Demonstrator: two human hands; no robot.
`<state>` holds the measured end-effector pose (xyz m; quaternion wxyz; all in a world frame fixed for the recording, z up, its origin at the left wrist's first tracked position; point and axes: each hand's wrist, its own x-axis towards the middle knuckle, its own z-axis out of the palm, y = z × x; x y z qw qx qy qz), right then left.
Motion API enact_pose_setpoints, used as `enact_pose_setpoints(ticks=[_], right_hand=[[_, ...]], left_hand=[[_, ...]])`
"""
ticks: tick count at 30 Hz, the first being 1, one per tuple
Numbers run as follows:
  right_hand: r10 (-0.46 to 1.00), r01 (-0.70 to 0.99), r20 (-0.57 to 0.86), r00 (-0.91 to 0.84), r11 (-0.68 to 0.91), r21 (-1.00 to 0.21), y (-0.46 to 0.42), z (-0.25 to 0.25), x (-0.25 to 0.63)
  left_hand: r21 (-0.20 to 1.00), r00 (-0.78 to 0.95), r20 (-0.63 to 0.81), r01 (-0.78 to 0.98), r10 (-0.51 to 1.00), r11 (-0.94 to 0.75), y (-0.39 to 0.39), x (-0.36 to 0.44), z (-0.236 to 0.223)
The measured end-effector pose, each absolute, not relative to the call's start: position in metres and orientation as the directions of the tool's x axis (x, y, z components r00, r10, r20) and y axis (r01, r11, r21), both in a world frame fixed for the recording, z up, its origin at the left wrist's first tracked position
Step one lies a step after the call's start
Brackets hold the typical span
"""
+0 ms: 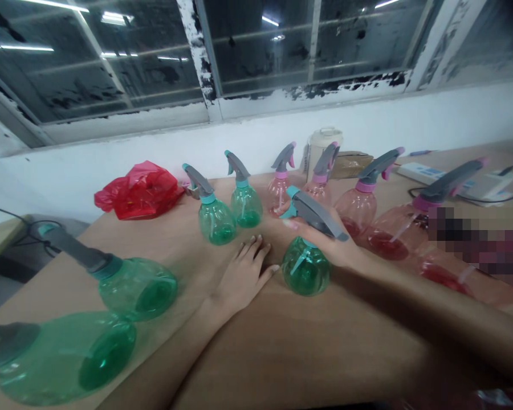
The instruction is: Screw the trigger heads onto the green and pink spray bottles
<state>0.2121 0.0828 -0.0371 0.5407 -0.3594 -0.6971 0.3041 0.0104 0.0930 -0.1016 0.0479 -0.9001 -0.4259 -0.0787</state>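
My right hand (331, 239) is wrapped round the neck of a green spray bottle (305, 270), under its grey trigger head with teal nozzle. Flat on the table lies my left hand (243, 270), fingers stretched out, just left of that bottle and holding nothing. Beyond it stand two more green spray bottles (217, 219) (247, 205). Two others, a green spray bottle (139, 287) and a nearer green spray bottle (68, 359), are at the left. Several pink spray bottles, among them a pink spray bottle (359, 205), stand behind and right of my right hand.
A red plastic bag (141, 191) sits at the table's back left. Along the back are a cream cylindrical container (322, 145), a brown packet (350, 164) and a white power strip (431, 173) with a dark cable. Windows rise above the white wall.
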Motion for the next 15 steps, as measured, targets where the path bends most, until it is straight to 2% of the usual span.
enact_pose_setpoints(ticks=[15], right_hand=[[0.824, 0.191, 0.542, -0.163, 0.565, -0.802, 0.0826, -0.038, 0.2127]], left_hand=[[-0.018, 0.627, 0.168, 0.774, 0.761, -0.634, 0.0923, 0.0103, -0.0993]])
